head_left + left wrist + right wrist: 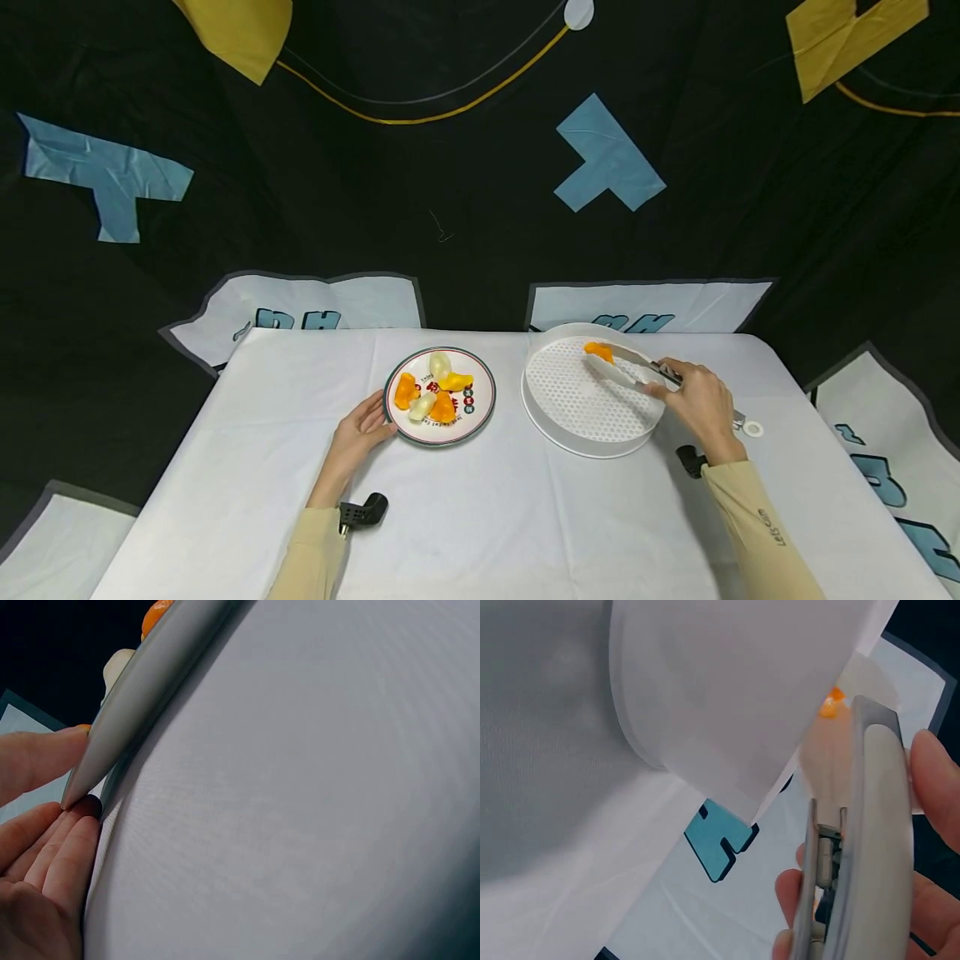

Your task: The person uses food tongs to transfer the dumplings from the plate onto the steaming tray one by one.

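My left hand point(363, 429) holds the left rim of a white plate point(480, 421) with a dark green edge, thumb above and fingers below in the left wrist view. Several small orange, yellow and cream pieces point(443, 407) lie on the plate; their kind is unclear. My right hand point(701, 404) grips metal tongs point(885, 840) with pale tips. An orange piece point(597, 351) sits between those tips, over the far part of a round white steamer tray point(592, 443) with a perforated floor. Whether the piece touches the floor, I cannot tell.
A white cloth covers the table point(465, 533), with the plate left of the tray. A black curtain point(360, 208) with blue and yellow shapes hangs behind the far edge. Black wrist mounts point(364, 510) sit at both sleeves.
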